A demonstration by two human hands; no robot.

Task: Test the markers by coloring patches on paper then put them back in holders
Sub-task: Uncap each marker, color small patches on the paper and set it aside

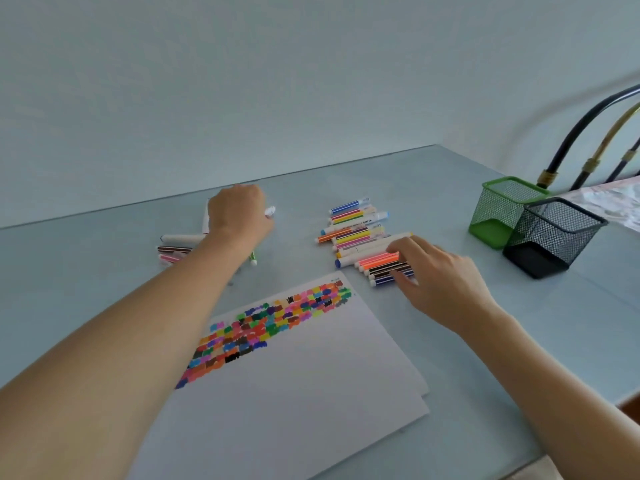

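White paper (pixel 311 375) lies in front of me with rows of coloured patches (pixel 270 320) along its far edge. My left hand (pixel 239 213) reaches to the far left pile of markers (pixel 180 245), fingers curled round a white marker whose tip (pixel 270 211) pokes out to the right. My right hand (pixel 440 278) rests with spread fingers on the near end of the right row of markers (pixel 360 233), touching the orange, black and blue ones. Two mesh holders stand at the right, green (pixel 502 209) and black (pixel 550 237), both without markers.
Dark and brass-coloured tubes (pixel 588 133) curve up behind the holders. A patterned cloth (pixel 609 206) lies at the far right. The wall (pixel 277 81) runs along the table's far edge. A green marker (pixel 253 258) lies beside my left forearm.
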